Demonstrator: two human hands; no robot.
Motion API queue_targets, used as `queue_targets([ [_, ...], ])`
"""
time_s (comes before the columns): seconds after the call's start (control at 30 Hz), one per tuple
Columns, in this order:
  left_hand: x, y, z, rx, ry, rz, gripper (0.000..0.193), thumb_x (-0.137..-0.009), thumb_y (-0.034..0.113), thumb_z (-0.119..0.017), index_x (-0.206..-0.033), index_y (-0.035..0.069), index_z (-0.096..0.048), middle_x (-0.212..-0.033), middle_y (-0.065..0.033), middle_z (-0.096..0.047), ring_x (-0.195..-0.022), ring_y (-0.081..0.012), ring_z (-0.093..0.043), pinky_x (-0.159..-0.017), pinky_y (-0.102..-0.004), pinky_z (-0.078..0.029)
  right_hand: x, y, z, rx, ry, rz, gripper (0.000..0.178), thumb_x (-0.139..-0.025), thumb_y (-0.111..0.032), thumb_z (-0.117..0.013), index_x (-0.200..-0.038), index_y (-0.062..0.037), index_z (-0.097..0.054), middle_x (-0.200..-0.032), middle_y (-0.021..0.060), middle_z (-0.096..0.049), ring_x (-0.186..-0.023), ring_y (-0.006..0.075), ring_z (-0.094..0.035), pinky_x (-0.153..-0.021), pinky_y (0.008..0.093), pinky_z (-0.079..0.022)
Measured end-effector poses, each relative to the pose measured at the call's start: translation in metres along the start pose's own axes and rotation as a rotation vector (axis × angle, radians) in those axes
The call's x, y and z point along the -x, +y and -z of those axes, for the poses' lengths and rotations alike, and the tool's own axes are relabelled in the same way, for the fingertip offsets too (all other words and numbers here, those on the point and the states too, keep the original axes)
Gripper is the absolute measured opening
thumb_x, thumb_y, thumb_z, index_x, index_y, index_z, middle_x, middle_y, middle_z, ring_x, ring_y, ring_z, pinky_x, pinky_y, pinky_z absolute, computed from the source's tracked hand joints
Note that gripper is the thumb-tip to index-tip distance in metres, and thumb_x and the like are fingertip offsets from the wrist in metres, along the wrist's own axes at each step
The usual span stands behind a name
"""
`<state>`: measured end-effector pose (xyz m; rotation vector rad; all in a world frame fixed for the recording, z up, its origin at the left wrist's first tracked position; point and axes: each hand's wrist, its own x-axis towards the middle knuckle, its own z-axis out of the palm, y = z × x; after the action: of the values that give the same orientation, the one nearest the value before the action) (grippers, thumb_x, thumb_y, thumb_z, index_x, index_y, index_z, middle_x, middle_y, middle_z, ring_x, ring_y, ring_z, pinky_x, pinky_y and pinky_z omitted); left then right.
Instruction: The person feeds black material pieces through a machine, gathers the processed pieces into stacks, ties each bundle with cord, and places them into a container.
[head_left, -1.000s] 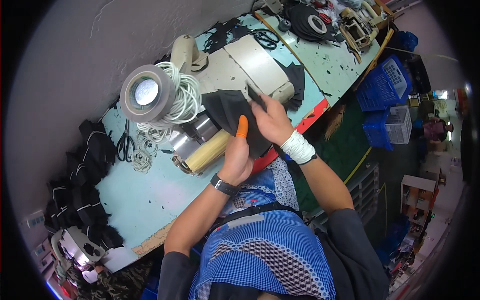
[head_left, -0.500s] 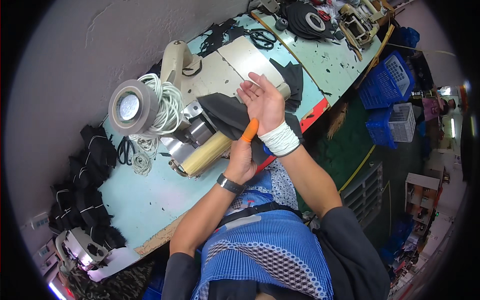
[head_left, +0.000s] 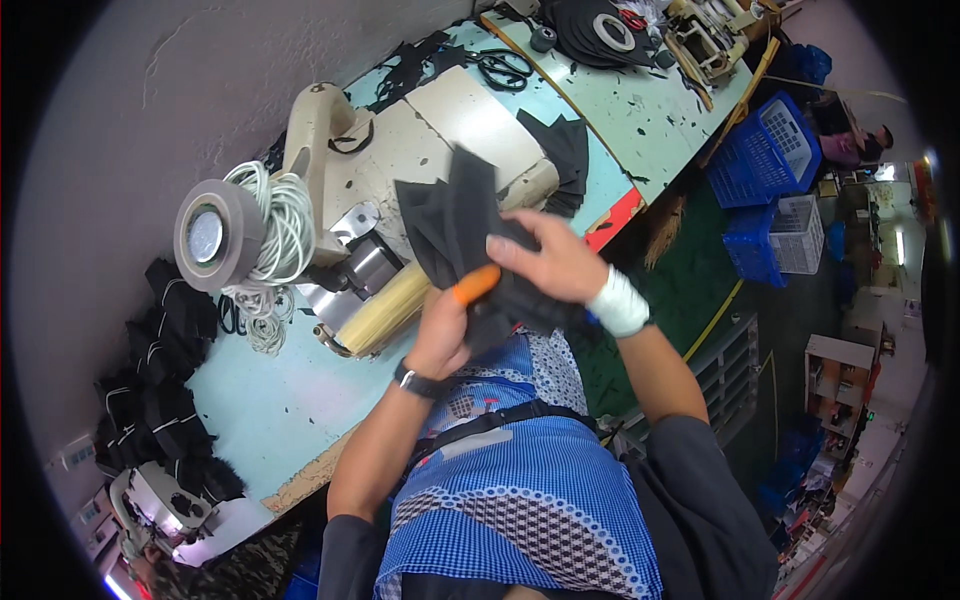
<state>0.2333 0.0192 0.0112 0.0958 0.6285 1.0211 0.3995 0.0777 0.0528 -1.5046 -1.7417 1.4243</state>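
Note:
Black fabric pieces (head_left: 462, 215) are bunched between my two hands, in front of the sewing machine. My left hand (head_left: 445, 318) grips their near left side, an orange finger cover (head_left: 475, 285) on its thumb. From the right, my right hand (head_left: 552, 258) is closed on the fabric, thumb on top; its lower fingers are hidden behind the cloth. White cord or wrapping (head_left: 618, 303) circles my right wrist. Just left of the fabric are the machine's metal cylinder (head_left: 372, 272) and a bundle of pale yellow strands (head_left: 378, 312). The cream sewing machine (head_left: 312, 135) stands beyond.
Left of the machine are a tape roll (head_left: 207, 237) and coiled white cord (head_left: 285, 228). Tied black bundles (head_left: 165, 370) line the wall side. Black scissors (head_left: 500, 70) and fabric scraps (head_left: 558, 150) lie farther back. Blue baskets (head_left: 745, 160) stand on the floor at right.
My right hand, open with the palm showing before, has turned over and closed on the black fabric. The fabric has been raised upright between both hands. The view has shifted slightly.

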Motion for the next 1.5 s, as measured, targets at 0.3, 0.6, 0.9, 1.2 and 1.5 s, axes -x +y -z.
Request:
queue_targets([
  [0.3, 0.056, -0.014, 0.014, -0.473, -0.061, -0.020, 0.057, -0.078, 0.008, -0.076, -0.129, 0.001, -0.053, -0.117, -0.0079, -0.063, -0.105, -0.0161, -0.060, -0.090, -0.0322, -0.049, 0.099, 0.001, -0.049, -0.488, -0.143, 0.032, 0.054, -0.105, -0.027, -0.037, -0.145, 0.0075, -0.027, -0.149, 0.0204, -0.033, -0.141, 0.0262, -0.028, -0.116, 0.0363, -0.021],
  [0.6, 0.066, -0.014, 0.025, -0.036, -0.114, 0.177, 0.041, -0.091, 0.011, -0.061, -0.128, -0.004, -0.050, -0.119, -0.0177, -0.062, -0.107, -0.0259, -0.064, -0.093, -0.0396, -0.053, 0.127, -0.027, -0.038, -0.429, 0.338, 0.383, 0.016, -0.092, -0.005, -0.050, -0.089, 0.0056, -0.062, -0.079, 0.0104, -0.063, -0.068, 0.0110, -0.059, -0.063, 0.0257, -0.049],
  [0.9, 0.080, -0.026, 0.032, -0.155, -0.041, 0.136, 0.036, -0.088, 0.010, -0.066, -0.122, 0.002, -0.056, -0.112, -0.0090, -0.063, -0.096, -0.0189, -0.065, -0.081, -0.0328, -0.056, 0.158, -0.021, -0.080, -0.389, 0.008, -0.082, 0.014, -0.093, -0.008, -0.057, -0.096, 0.0029, -0.064, -0.080, 0.0053, -0.064, -0.070, 0.0088, -0.062, -0.063, 0.0236, -0.052],
  [1.2, 0.095, -0.019, 0.002, -0.523, -0.333, 0.310, 0.063, -0.081, 0.017, -0.074, -0.135, 0.000, -0.046, -0.124, -0.0103, -0.056, -0.110, -0.0186, -0.057, -0.091, -0.0333, -0.050, 0.144, 0.001, -0.064, -0.686, 0.117, -0.037, 0.052, -0.084, -0.029, -0.075, -0.119, 0.0017, -0.052, -0.106, 0.0092, -0.062, -0.097, 0.0151, -0.059, -0.085, 0.0292, -0.049],
  [1.5, 0.105, -0.034, 0.019, -0.510, -0.178, 0.248, 0.060, -0.084, 0.018, -0.070, -0.135, 0.002, -0.043, -0.124, -0.0101, -0.055, -0.111, -0.0192, -0.057, -0.091, -0.0323, -0.050, 0.140, -0.006, -0.068, -0.550, 0.058, 0.103, 0.042, -0.084, -0.015, -0.071, -0.119, 0.0028, -0.056, -0.113, 0.0096, -0.063, -0.100, 0.0153, -0.060, -0.091, 0.0304, -0.047],
])
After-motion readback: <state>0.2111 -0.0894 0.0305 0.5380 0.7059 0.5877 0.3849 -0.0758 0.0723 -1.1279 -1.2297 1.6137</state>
